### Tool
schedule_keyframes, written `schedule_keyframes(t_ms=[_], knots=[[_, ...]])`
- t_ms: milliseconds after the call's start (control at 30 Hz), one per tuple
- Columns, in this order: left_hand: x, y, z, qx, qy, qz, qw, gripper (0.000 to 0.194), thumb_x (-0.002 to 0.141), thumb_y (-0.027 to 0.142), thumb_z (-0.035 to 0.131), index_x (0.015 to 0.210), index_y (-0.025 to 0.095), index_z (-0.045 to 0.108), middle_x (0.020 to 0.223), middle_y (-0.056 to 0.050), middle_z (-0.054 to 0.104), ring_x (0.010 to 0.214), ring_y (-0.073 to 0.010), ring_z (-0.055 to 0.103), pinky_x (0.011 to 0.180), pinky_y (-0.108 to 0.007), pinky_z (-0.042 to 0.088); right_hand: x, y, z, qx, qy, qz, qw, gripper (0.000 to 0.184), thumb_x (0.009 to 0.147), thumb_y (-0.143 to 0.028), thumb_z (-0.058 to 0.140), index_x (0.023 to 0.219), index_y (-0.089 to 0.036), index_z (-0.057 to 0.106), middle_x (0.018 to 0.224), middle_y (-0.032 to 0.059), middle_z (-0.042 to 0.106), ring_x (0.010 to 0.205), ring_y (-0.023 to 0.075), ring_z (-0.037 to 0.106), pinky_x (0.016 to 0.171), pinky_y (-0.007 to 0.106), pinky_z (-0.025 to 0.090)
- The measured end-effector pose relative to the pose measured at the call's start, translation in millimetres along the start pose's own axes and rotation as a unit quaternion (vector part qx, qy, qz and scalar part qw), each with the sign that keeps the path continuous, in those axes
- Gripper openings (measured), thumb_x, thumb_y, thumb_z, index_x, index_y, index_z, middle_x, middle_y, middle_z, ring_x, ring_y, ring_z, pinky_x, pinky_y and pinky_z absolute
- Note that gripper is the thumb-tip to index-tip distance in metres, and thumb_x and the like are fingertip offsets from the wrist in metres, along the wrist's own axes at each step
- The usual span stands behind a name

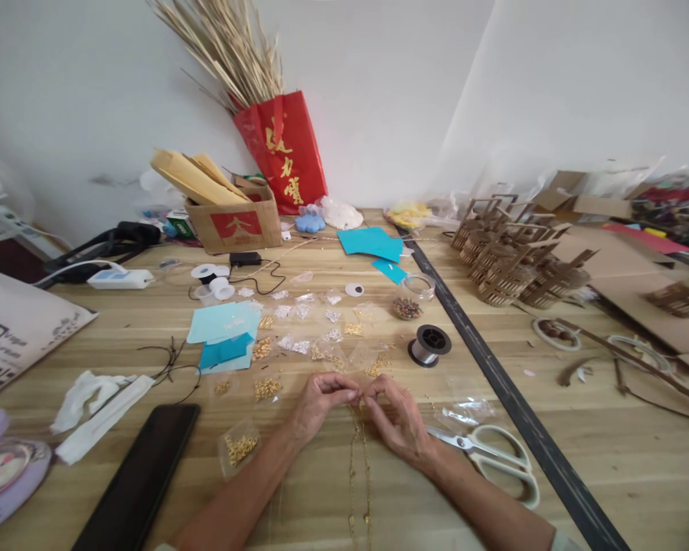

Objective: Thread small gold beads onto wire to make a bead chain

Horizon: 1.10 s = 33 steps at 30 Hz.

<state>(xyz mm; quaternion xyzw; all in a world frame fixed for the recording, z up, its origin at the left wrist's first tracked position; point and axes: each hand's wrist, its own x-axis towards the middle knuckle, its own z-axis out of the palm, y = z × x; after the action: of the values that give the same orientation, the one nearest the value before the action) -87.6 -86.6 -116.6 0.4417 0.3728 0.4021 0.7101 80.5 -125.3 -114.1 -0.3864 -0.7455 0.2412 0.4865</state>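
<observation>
Both my hands meet above the middle of the wooden table (315, 490), fingertips almost touching. A thin gold chain (352, 474) with small gold beads hangs in two strands from between them toward me. My left hand (327, 398) pinches its upper end with thumb and forefinger. Facing it, my right hand (399, 417) is also closed in a pinch at the chain's end; the tiny part between the fingertips is too small to make out. Small heaps of gold findings (268, 389) lie beyond and left of my hands. White-handled scissors (499, 455) rest beside my right wrist.
A wire spool (429, 346) and a jar of beads (407, 308) stand beyond my right hand. A black phone (141, 474) lies left of my forearm. Turquoise cards (223, 325), a cardboard box (238, 228), a red bag (290, 153) and small woven baskets (505, 264) stand or lie farther back.
</observation>
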Motion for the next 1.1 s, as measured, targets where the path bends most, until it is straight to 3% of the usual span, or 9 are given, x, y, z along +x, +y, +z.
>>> schedule_keyframes(t_ms=[433,1100], knots=[[-0.3,0.7,0.3,0.014,0.013,0.0,1.0,0.019,0.056,0.029,0.081,0.067,0.015,0.074,0.064,-0.004,0.072,0.062,-0.0175,0.064,0.068,-0.029,0.05,0.8,-0.7,0.9,-0.032,0.01,-0.022,0.999,0.007,0.09,-0.019,0.048,0.086,-0.02,0.054,0.075,0.0029,0.06,0.066,0.0151,0.059,0.059,0.026,0.047],[1.1,-4.8,-1.5,0.024,0.014,0.02,0.999,0.014,0.059,0.025,0.079,0.07,0.016,0.076,0.065,-0.003,0.073,0.061,-0.0144,0.062,0.064,-0.024,0.048,-6.7,10.7,5.4,-0.087,0.002,-0.023,0.996,0.006,0.088,-0.018,0.051,0.083,-0.021,0.052,0.072,0.0023,0.059,0.063,0.0153,0.054,0.059,0.027,0.041]])
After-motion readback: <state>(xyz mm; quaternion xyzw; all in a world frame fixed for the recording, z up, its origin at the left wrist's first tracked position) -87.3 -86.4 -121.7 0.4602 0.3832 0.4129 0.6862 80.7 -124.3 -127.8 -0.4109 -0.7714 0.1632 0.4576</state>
